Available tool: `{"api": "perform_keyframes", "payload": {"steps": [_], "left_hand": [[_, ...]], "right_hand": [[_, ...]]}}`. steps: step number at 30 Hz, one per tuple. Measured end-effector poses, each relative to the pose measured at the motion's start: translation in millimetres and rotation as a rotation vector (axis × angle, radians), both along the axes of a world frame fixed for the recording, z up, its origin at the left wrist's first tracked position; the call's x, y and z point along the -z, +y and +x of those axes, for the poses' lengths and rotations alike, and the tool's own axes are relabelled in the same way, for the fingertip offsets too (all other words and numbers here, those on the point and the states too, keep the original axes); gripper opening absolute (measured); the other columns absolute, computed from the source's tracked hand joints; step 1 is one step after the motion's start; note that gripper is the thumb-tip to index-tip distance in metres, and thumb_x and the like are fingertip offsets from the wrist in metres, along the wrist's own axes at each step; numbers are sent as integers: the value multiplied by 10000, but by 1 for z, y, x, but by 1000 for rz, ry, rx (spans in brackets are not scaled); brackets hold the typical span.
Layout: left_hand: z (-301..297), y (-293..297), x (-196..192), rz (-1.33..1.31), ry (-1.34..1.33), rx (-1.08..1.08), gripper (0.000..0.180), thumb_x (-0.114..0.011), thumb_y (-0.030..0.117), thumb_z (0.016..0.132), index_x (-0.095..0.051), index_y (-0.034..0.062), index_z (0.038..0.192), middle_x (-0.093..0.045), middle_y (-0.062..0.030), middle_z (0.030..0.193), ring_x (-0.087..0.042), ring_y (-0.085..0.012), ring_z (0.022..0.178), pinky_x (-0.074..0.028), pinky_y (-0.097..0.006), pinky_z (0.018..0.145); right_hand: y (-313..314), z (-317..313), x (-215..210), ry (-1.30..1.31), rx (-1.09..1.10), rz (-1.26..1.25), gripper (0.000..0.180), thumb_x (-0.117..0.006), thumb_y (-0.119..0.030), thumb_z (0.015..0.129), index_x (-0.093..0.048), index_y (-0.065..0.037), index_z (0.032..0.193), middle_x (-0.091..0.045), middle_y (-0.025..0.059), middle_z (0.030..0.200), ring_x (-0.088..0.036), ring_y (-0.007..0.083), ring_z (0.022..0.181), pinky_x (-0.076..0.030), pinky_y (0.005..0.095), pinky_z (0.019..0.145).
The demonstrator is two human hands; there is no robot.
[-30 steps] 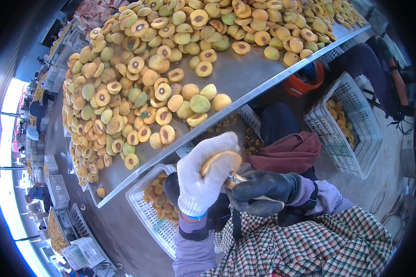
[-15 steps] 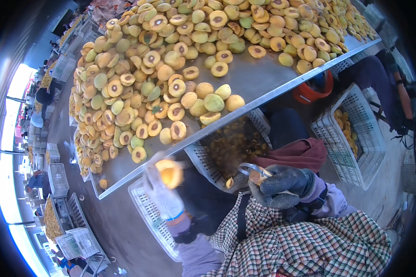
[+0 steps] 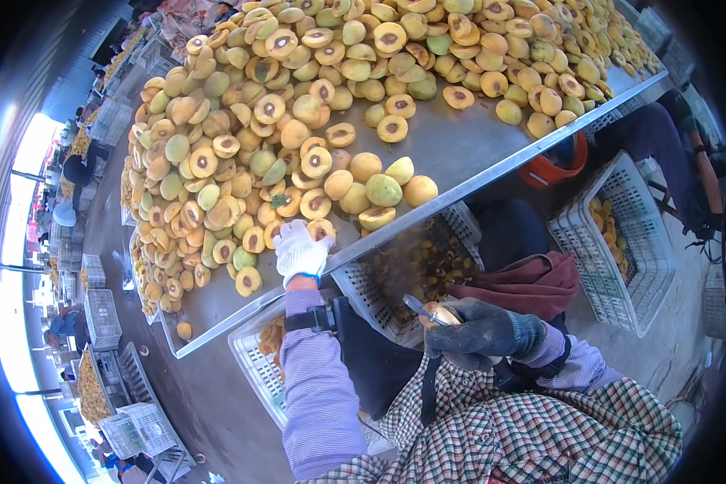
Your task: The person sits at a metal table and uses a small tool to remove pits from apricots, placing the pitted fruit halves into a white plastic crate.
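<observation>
Left hand (image 3: 300, 252) in its white glove is up on the steel table (image 3: 460, 153), fingers curled down over a halved fruit (image 3: 321, 231) at the near edge of the heap, though whether it has truly gripped it I cannot tell. Right hand (image 3: 480, 329), dark glove, sits low near the lap, closed around a small metal pitting tool (image 3: 418, 306) with a piece of yellow fruit (image 3: 441, 314) tucked against the fingers. As for progress: the big pile (image 3: 315, 105) running from nine o'clock round to one o'clock is a mix, plenty of halves lying cut face up with dark hollows showing, and a fair number of whole green-yellow fruits, a cluster of them right by the table's edge at about twelve o'clock from the white glove. The white crate (image 3: 395, 274) under the table rim holds a layer of brownish bits, and the second crate (image 3: 621, 234) at three o'clock has yellow pieces in it, nowhere near full. My read: well underway, with a lot of fruit left on that table.
</observation>
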State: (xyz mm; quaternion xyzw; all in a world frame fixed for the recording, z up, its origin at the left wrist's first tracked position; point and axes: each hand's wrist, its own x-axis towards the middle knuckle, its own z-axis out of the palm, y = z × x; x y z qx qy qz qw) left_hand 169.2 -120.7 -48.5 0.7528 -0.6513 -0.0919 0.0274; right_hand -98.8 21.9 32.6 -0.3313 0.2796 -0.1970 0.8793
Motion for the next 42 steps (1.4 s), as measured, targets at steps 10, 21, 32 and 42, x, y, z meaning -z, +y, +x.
{"api": "perform_keyframes", "payload": {"steps": [10,21,32,42], "left_hand": [[-56,76,-56,-6,1515,-58,393,-571,237,905,-512,-5,1209,-597,-85,1118,-597,-149,925,-496,-283,773],[-92,115,-69,-143,1680,33,747,-458,629,898,-488,-38,1232,-611,-189,1028,-615,-235,850,-522,-343,784],[-118,128,-84,-383,1475,68,590,-404,496,981,-548,-48,1158,-634,-174,965,-628,-223,794,-523,-307,714],[-107,111,-124,41,1321,238,268,-553,138,915,-641,-51,1083,-667,-143,1016,-640,-174,849,-513,-285,762]], "right_hand": [[-6,15,-9,145,268,-255,140,-570,-197,945,-552,-74,1008,-509,-31,662,-490,39,539,-388,216,476],[1,26,16,359,471,-846,225,-621,-206,893,-550,-34,1019,-636,159,742,-647,307,620,-490,359,556],[12,15,-11,551,266,-796,293,-605,-258,930,-550,-28,1104,-643,75,787,-632,167,646,-486,302,586],[5,-3,-13,3,58,-101,297,-523,-325,965,-542,-36,898,-513,21,545,-477,79,370,-366,220,339]]}}
